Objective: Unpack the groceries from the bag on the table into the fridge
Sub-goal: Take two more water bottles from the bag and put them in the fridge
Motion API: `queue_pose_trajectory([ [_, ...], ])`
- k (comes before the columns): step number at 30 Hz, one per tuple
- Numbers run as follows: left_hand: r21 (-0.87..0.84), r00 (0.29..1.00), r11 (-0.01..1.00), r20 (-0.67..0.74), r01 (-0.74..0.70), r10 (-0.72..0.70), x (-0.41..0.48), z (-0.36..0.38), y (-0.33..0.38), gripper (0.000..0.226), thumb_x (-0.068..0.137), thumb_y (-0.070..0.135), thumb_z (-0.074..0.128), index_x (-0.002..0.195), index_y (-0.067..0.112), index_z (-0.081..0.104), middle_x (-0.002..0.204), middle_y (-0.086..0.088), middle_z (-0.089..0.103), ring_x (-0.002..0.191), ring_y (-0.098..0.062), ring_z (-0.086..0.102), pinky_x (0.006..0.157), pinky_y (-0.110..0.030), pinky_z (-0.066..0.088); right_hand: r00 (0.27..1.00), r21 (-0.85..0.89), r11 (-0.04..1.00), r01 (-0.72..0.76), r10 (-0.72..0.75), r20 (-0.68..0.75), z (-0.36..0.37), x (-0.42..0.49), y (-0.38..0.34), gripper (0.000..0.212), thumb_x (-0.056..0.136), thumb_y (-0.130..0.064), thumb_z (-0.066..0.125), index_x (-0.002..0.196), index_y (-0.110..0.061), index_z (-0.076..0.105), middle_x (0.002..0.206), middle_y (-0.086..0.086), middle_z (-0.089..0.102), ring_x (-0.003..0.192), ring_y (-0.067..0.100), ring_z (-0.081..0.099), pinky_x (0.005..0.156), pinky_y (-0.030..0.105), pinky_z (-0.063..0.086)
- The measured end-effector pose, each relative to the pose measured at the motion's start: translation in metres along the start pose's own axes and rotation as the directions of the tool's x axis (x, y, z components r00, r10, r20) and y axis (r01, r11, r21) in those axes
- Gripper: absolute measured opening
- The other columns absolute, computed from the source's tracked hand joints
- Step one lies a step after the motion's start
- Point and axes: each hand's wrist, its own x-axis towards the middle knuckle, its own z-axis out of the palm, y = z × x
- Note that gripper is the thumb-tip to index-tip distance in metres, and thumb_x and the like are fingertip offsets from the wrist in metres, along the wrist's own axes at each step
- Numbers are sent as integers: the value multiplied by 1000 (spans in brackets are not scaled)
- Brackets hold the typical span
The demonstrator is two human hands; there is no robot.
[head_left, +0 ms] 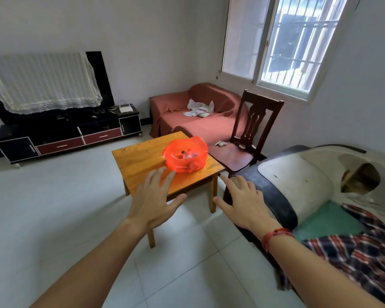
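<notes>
A translucent red plastic bag sits open on a small wooden table in the middle of the room. Small bottles show inside it. My left hand is stretched forward with its fingers spread, short of the bag and holding nothing. Level with it, my right hand is also spread and empty, to the right of the table's near corner; a red string is tied around its wrist. No fridge is in view.
A dark wooden chair stands just right of the table. A worn sofa with plaid cloth lies at the right. A red-covered couch sits under the window. A TV stand lines the left wall. Pale floor tiles surround the table.
</notes>
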Motion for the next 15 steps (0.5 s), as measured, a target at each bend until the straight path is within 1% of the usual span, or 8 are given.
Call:
queue_pose_trajectory([
  [3,34,1000,999,23,9,-10,53,17,-7,86,83,76,24,150,23,35,156,-5,31,143,-25,26,112,-45,32,999,-8,1000,7,-7,39,6,53,10,69,94,-65,43,155,-40,22,153,5,33,136,31,35,107,49,34],
  [5,46,999,999,43,14,-16,83,29,-14,85,83,76,24,150,24,34,156,-5,31,144,-26,25,112,-45,32,998,-13,1000,11,-11,60,11,86,15,70,94,-64,43,156,-40,21,154,7,33,137,32,35,107,48,33],
  [8,59,999,998,51,14,-17,125,47,-28,84,84,75,28,148,21,38,153,-8,37,140,-29,31,110,-46,35,996,-3,1000,20,-20,82,17,133,19,70,94,-65,43,156,-41,20,158,9,30,141,32,33,110,49,32],
  [11,63,999,998,51,6,-9,162,67,-42,79,85,72,37,144,20,43,148,-10,43,136,-30,38,106,-45,39,995,0,1000,29,-29,97,27,176,21,71,94,-67,43,156,-41,19,160,9,27,143,31,31,111,49,33],
  [15,61,998,998,62,-3,-1,209,96,-64,77,86,71,40,143,19,44,147,-12,44,135,-32,40,106,-45,40,994,-3,1000,27,-27,108,50,232,22,72,94,-68,43,156,-43,18,163,9,23,145,32,27,110,49,32],
])
